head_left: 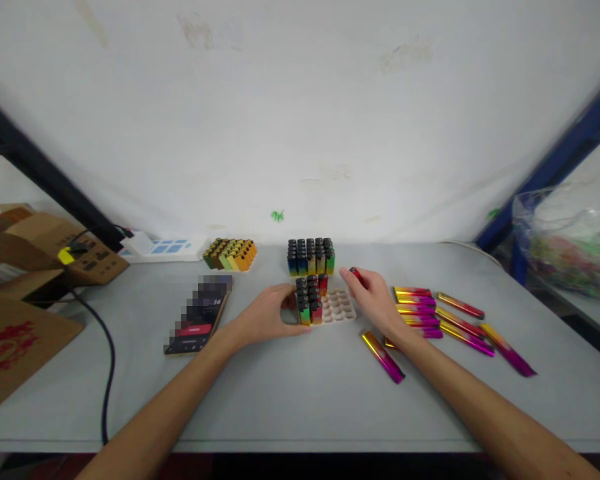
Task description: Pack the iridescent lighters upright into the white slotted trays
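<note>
red lighter (357, 274) btwn rh (373, 298) fingers, nr tray (338, 307)

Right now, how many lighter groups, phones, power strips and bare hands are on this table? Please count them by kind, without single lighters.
Lighter groups: 3 (blue-to-green group, brown-to-orange group, group between the hands)
Phone: 1
Power strip: 1
Hands: 2 (left hand, right hand)
Total: 7

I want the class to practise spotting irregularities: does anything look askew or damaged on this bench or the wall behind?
Yes: the back-left lighter block looks slanted, while the centre-back lighter block stands upright. The wall bears brownish scuffs and a green mark, breaking its plain surface.
</note>
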Tool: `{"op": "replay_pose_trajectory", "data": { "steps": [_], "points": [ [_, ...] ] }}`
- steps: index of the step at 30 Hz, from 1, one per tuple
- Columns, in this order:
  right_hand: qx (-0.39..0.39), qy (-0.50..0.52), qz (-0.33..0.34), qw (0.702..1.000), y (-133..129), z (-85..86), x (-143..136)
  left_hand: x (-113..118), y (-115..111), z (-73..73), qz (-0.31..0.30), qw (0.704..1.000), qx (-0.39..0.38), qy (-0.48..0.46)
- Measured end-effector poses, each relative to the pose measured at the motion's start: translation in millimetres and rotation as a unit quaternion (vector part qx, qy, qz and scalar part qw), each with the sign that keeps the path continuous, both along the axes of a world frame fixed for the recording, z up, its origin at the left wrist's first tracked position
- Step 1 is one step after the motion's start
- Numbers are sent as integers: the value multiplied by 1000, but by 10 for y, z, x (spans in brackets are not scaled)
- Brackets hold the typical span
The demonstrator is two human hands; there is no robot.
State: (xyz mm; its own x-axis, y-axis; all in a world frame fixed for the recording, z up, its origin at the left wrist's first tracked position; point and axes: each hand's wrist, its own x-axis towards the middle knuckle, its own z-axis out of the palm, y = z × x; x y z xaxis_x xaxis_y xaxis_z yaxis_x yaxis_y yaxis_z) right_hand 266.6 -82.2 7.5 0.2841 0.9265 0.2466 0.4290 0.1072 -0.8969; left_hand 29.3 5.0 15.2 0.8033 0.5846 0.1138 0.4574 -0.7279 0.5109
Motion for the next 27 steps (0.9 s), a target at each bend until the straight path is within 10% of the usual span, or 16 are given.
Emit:
{"op": "replay_pose_trajectory", "data": {
  "steps": [27],
  "points": [
    [56,-173,34,983,-86,133,-9,-19,23,-6,-19,1000,1,0]
  ]
}}
